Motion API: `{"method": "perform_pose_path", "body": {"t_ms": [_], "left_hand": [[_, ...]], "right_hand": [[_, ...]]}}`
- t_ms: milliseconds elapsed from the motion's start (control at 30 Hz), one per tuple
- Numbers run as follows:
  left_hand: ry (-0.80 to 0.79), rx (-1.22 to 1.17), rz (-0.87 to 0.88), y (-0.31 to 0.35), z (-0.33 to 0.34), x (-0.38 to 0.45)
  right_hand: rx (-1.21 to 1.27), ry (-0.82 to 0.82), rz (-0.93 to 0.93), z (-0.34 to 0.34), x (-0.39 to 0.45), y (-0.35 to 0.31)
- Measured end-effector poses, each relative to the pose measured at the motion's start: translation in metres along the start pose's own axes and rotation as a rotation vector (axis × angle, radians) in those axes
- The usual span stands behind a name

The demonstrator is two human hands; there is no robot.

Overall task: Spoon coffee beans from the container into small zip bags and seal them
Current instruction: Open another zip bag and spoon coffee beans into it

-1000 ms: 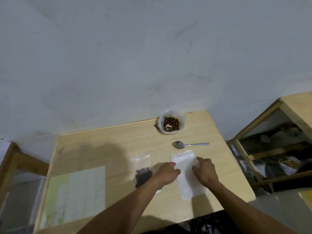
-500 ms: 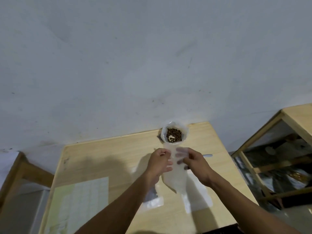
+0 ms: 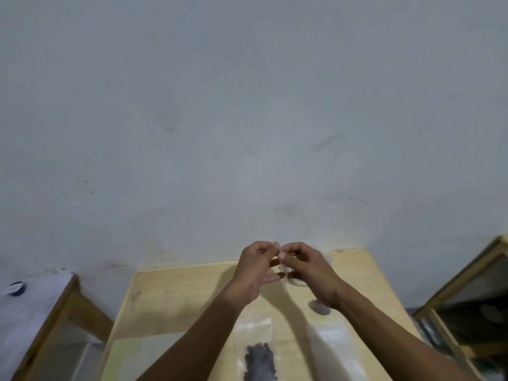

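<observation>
Both hands raised above far edge of desk (image 3: 176, 292), close together. Left hand (image 3: 254, 269) and right hand (image 3: 308, 268) each pinch top edge of empty clear zip bag (image 3: 286, 281), fingertips almost touching; bag barely visible, blurred. Filled bag of coffee beans (image 3: 259, 358) flat on desk, nearer than hands. Spoon bowl (image 3: 319, 307) just under right wrist. Container hidden behind hands. Risk: thin film slips from pinch or mouth stays stuck shut; lowering wrist could knock spoon.
</observation>
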State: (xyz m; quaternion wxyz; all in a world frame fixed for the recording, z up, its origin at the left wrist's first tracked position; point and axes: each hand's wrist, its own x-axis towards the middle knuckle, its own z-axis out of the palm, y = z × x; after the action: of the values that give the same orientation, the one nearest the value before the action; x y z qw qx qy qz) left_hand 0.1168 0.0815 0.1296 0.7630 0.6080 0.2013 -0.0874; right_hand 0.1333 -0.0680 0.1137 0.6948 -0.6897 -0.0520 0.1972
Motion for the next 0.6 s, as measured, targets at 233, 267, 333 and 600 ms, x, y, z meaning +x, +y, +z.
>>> {"method": "perform_pose_path", "body": {"t_ms": [233,267,333,600], "left_hand": [[0.021,0.02,0.062,0.004,-0.002,-0.001],[0.022,0.026,0.065,0.003,-0.002,-0.001],[0.037,0.049,0.068,0.002,-0.001,0.0],[0.086,0.048,0.137,-0.005,0.005,0.006]], "right_hand": [[0.094,-0.065,0.037,-0.002,0.005,-0.003],[0.093,-0.063,0.043,-0.003,0.005,-0.003],[0.053,-0.021,0.034,-0.002,0.005,-0.002],[-0.428,0.178,-0.176,0.009,0.0,-0.002]]}}
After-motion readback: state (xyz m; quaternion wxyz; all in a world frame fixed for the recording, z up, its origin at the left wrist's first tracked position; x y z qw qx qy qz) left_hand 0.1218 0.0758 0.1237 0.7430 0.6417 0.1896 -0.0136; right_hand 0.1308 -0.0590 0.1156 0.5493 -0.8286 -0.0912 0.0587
